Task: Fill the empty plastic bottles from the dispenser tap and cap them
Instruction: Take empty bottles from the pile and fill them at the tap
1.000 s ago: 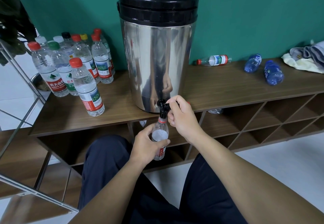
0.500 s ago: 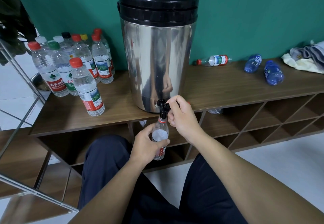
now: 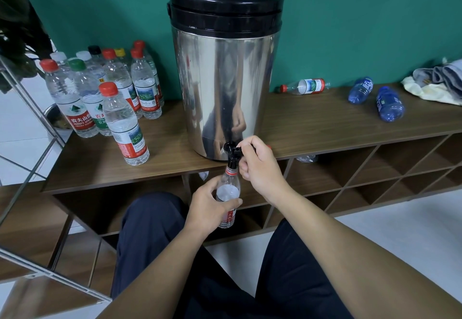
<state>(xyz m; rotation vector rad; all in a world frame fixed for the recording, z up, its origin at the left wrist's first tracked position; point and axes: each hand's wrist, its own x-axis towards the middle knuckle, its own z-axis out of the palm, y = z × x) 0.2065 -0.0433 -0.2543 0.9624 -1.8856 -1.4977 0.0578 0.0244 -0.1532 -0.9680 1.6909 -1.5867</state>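
A steel dispenser (image 3: pixel 222 73) with a black lid stands on the wooden shelf unit (image 3: pixel 325 128). Its black tap (image 3: pixel 233 152) juts over the front edge. My right hand (image 3: pixel 260 166) pinches the tap lever. My left hand (image 3: pixel 212 206) grips a clear plastic bottle (image 3: pixel 228 191) with a red label, upright, its open mouth right under the spout. A small red cap (image 3: pixel 268 146) peeks out behind my right hand.
Several capped bottles (image 3: pixel 105 98) stand at the left of the shelf top. One red-capped bottle (image 3: pixel 303 86) and two blue bottles (image 3: pixel 375 96) lie on their sides to the right, near folded cloths (image 3: pixel 440 81). A metal rail (image 3: pixel 30 123) slants at the left.
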